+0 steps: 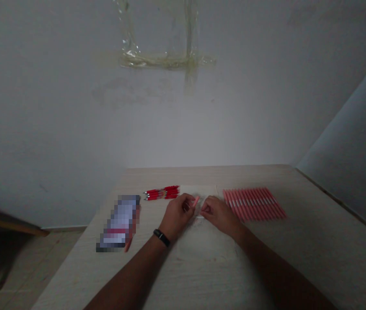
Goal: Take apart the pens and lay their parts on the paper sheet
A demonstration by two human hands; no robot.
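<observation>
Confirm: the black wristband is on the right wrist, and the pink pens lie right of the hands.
Wrong wrist: the head view shows the black wristband on the wrist of the left hand, not the right hand. The pink pens do lie there.

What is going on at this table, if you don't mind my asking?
A person is working with bare hands at a light wooden table. The left hand pinches a short pink tube in its fingers, and the right hand is curled close beside it. A bundle of red pens lies beyond the left hand, and a row of pink pens lies beyond the right.
</observation>
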